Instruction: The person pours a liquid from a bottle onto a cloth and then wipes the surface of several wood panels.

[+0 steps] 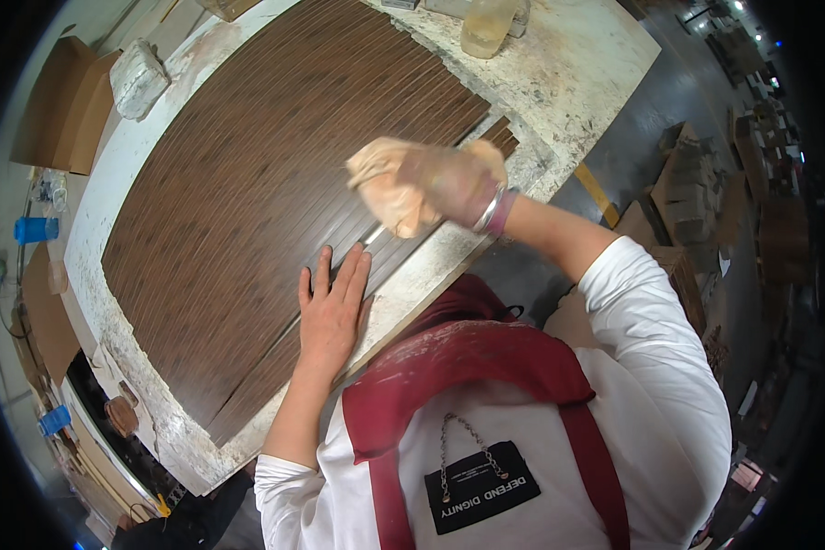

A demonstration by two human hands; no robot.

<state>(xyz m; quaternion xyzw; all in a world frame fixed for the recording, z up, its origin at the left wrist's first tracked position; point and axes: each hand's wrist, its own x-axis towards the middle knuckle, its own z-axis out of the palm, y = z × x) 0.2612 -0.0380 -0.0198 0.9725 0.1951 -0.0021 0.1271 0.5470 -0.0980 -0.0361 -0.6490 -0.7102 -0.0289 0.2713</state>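
Observation:
My left hand (pixel 332 307) lies flat, fingers stretched out, on the near edge of a wide array of narrow brown wood-grain strips (pixel 266 165). The strips sit side by side on a white, stained worktable (pixel 587 64). Over their near right part, my right hand (pixel 451 183) grips a crumpled peach-coloured cloth (pixel 390 188). Motion blurs that hand, and whether the cloth touches the strips I cannot tell. A silvery bracelet (pixel 488 209) circles the right wrist. A small whitish light patch shows on the strips between the two hands.
At the far right of the table stands a cloudy yellowish jar (pixel 488 27). A white wrapped lump (pixel 139 78) rests at the far left edge, beside an open cardboard box (pixel 64 105). Blue cups (pixel 37 229) are further left. Cartons (pixel 687 192) stand on the floor at right.

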